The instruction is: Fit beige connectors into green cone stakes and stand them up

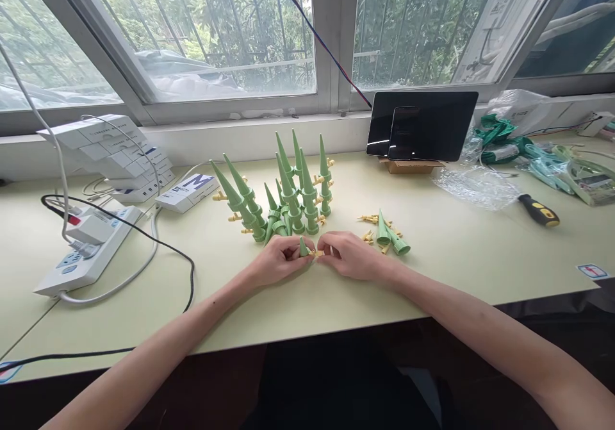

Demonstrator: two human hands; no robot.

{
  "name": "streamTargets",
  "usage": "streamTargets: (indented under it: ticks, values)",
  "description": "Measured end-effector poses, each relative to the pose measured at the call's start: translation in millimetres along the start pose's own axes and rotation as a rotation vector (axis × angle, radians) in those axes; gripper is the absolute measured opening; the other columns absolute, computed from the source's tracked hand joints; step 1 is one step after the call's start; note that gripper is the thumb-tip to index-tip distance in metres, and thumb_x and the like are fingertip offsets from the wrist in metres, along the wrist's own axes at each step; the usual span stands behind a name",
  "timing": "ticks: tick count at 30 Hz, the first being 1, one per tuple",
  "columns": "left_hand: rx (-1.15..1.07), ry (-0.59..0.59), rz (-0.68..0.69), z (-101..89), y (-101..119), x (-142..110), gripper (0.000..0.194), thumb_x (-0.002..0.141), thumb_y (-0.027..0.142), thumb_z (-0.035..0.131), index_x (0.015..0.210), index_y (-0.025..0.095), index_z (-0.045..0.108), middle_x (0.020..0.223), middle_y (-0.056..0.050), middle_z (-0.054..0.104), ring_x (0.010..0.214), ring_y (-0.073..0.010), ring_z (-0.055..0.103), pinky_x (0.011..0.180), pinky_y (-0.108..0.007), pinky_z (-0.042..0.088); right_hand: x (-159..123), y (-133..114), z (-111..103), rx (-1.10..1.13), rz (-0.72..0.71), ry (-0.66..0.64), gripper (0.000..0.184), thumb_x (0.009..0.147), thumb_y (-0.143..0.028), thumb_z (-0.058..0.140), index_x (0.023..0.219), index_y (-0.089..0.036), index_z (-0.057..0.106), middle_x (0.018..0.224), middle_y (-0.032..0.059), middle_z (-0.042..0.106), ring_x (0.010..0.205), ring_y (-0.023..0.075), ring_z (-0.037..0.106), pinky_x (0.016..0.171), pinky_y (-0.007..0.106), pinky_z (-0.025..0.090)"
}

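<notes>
My left hand (283,258) is closed around a green plant watering spike (303,247), whose tapered tip shows above the fingers. Pinched in my right hand (353,255) is a small yellow valve (318,253), touching or very close to the spike; whether it sits in the spike I cannot tell. Just behind the hands stands a group of green watering spikes (289,194), points up, several with yellow valves on their sides. To the right of my right hand lie loose green cones (383,230) among small yellow valves (369,218).
A tablet (423,125) and a phone (403,133) lean at the back on a cardboard piece. Crumpled plastic wrap (473,186) and a screwdriver (539,211) lie right. At left are a power strip (89,250), a black cable (168,244) and white boxes (115,154).
</notes>
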State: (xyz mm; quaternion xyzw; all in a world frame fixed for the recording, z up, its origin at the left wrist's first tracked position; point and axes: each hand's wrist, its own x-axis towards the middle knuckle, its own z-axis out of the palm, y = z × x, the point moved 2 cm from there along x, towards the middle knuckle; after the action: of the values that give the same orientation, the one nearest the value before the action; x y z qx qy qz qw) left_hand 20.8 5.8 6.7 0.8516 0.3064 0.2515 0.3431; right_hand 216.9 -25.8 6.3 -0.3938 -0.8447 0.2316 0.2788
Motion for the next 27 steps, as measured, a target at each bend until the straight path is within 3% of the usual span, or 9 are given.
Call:
streamTargets:
  ticks: [10,27]
  values:
    - [-0.013,0.0,-0.006,0.1,1.3,0.6,0.02,0.086,0.029,0.063,0.093,0.012,0.07,0.054,0.009,0.024,0.048,-0.006,0.023,0.045,-0.021,0.021,-0.1,3.6,3.6,-0.006,-0.03,0.01,0.016,0.091,-0.016,0.056,0.075,-0.017,0.053,0.072,-0.0006,0.055,0.064,0.0114,0.047,0.06,0.023,0.034]
    - [0.017,0.023,0.036,0.5,1.1,0.3,0.017,0.086,0.026,0.062,0.091,0.012,0.069,0.05,0.009,0.027,0.045,-0.0053,0.022,0.043,-0.02,0.021,0.8,0.3,3.4,-0.041,-0.035,-0.03,0.031,0.096,-0.02,0.051,0.066,-0.016,0.047,0.064,-0.0021,0.048,0.058,0.0093,0.04,0.058,0.023,0.028]
